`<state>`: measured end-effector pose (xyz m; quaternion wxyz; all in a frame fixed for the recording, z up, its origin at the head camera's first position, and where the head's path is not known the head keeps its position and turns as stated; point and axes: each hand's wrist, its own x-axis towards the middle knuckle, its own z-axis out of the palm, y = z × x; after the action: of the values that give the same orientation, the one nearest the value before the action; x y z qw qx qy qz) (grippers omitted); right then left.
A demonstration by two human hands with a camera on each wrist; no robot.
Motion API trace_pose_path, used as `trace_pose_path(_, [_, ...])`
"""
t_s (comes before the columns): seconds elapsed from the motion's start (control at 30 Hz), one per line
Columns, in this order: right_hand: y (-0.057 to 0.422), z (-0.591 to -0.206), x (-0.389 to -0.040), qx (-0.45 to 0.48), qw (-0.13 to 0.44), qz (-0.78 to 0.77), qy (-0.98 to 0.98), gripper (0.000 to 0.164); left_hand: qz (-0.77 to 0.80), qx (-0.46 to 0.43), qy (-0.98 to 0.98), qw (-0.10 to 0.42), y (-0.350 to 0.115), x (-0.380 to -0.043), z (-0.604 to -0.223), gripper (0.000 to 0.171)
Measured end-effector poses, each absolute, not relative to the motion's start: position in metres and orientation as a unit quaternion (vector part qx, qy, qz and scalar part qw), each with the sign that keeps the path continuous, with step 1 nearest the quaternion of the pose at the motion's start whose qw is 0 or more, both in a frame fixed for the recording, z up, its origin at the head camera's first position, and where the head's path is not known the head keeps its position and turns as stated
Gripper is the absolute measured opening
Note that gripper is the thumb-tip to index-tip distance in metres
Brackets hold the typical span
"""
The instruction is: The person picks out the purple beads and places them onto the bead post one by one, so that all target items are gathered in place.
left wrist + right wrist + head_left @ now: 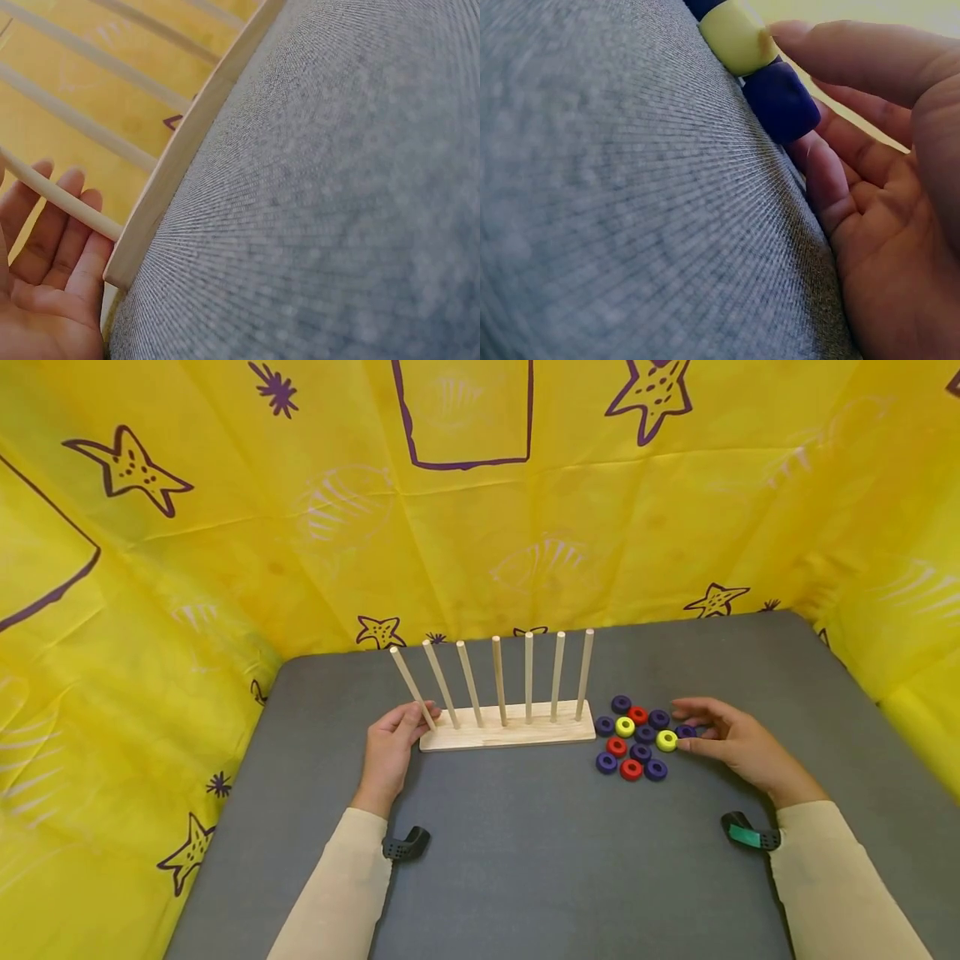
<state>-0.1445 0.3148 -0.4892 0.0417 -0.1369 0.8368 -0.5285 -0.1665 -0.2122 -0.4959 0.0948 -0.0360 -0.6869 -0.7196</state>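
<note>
A pale wooden peg rack (510, 735) with several upright pegs stands on the grey table. At its left end my left hand (393, 735) loosely holds the outermost peg (71, 201), fingers behind it and thumb in front; the thumb is mostly out of the left wrist view. Right of the rack lies a flat cluster of purple-blue, red and yellow rings. My right hand (723, 743) is at the cluster's right edge. Its thumb touches or nearly touches a yellow ring (739, 37), and its loosely bent fingers lie beyond and beside a dark blue ring (781, 103).
Red rings (631, 769) and purple rings (606, 763) lie close together near the rack's right end. Yellow patterned cloth (465, 543) hangs behind and at both sides of the grey table (525, 860). Each wrist wears a dark band (407, 845).
</note>
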Motion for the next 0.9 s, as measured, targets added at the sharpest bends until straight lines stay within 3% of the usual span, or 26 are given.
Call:
trace_pose_path(0.4, [0.3155, -0.4865, -0.1442, -0.138, 0.041, -0.488, 0.861, 0.038, -0.709, -0.021, -0.701, 0.080, -0.2141, -0.1662, -0.4943, 0.035])
trace_pose_path(0.9, [0.3185, -0.4899, -0.1455, -0.110, 0.041, -0.465, 0.877, 0.035, -0.712, -0.021, -0.698, 0.080, -0.2127, -0.1661, -0.4932, 0.033])
